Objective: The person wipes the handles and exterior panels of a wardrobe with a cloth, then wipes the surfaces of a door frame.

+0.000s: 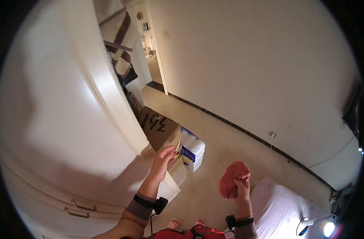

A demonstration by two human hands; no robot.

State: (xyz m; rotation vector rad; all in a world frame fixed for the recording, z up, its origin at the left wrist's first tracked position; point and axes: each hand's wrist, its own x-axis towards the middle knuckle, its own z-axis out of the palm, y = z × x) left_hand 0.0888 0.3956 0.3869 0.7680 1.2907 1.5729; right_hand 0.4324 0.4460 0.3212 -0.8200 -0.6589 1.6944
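My right hand (242,191) grips a bunched pinkish-red cloth (233,179), raised over the pale floor to the right of centre. With nothing in it, my left hand (164,162) is raised near the edge of a white wardrobe door (89,125), its fingers slightly bent. Behind the left hand stand a large cardboard box (159,128) and a plastic-wrapped pack of white paper rolls or tissue (195,146). Whether the left fingertips touch the door is not clear; they appear to be in front of the box.
Drawers with metal handles (83,206) lie at lower left. A bed or low surface with a pale pink cover (274,203) is at lower right, with a lit lamp (329,229) over it. A wall socket plug (273,135) and a doorway (153,56) are beyond.
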